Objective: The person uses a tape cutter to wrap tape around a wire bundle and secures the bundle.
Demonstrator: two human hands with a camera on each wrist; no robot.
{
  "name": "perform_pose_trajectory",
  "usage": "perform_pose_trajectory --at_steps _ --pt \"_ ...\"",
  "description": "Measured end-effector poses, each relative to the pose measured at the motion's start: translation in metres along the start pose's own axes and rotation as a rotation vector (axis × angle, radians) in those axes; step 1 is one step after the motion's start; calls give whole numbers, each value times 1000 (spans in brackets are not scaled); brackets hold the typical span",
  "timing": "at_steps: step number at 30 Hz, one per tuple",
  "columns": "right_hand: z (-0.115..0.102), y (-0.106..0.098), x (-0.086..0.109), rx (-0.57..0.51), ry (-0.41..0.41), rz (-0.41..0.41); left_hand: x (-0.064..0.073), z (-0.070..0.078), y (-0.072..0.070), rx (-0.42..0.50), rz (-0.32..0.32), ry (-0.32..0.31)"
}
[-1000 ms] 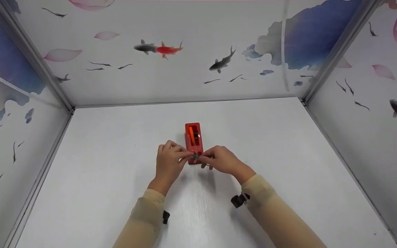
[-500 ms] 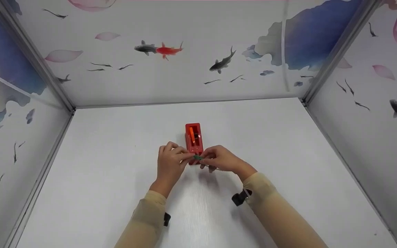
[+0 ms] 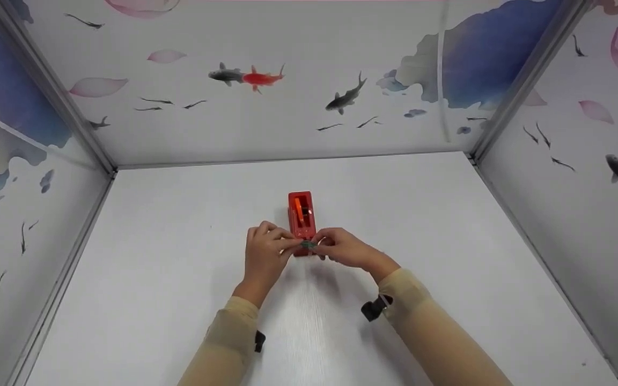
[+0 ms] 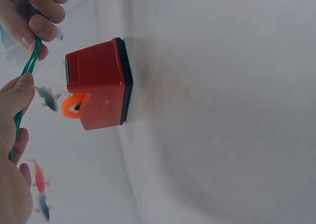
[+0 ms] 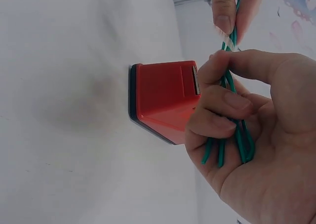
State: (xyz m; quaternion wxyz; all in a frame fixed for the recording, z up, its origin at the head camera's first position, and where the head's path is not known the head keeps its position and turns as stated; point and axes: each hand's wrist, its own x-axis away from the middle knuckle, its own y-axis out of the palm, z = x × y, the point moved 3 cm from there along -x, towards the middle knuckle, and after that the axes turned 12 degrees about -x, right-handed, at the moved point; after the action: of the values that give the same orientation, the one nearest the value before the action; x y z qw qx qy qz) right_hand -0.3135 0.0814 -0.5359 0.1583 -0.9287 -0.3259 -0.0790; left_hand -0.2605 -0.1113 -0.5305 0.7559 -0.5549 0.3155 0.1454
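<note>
Head view: at centre, the left hand point(image 3: 266, 249) and right hand point(image 3: 349, 249) pinch a bundle of green strands point(image 3: 308, 244) between them. Compared with half a second earlier, the right hand's lower fingers are drawn up beneath it; the left hand and the red tape dispenser point(image 3: 303, 230) keep their places. The bundle and fingertips cover part of the dispenser's near end. White table point(image 3: 421, 214) and fish-patterned walls point(image 3: 287, 126) surround the work.

Left wrist view: the strands run along the left edge, gripped by both hands. The dispenser, left of centre, shows its orange ring point(image 4: 65, 107) and black base point(image 4: 127, 80).

Right wrist view: the right hand, at right, curls round the looped strand ends and hides part of the dispenser; a clear strip point(image 5: 223, 37) lies by the left fingertips.
</note>
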Motion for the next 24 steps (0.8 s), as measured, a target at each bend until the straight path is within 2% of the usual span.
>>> perform_pose_trajectory --at_steps 6,14,19,24 --pt "-5 0 2 31 -55 -20 0 0 1 0 -10 -6" --pt "-5 4 3 196 -71 143 1 2 -1 7 -19 -13" --pt "-10 7 5 401 -125 256 -1 3 -1 -5 -66 -29" --pt "-17 11 8 647 -213 353 -4 3 -2 2 -160 -61"
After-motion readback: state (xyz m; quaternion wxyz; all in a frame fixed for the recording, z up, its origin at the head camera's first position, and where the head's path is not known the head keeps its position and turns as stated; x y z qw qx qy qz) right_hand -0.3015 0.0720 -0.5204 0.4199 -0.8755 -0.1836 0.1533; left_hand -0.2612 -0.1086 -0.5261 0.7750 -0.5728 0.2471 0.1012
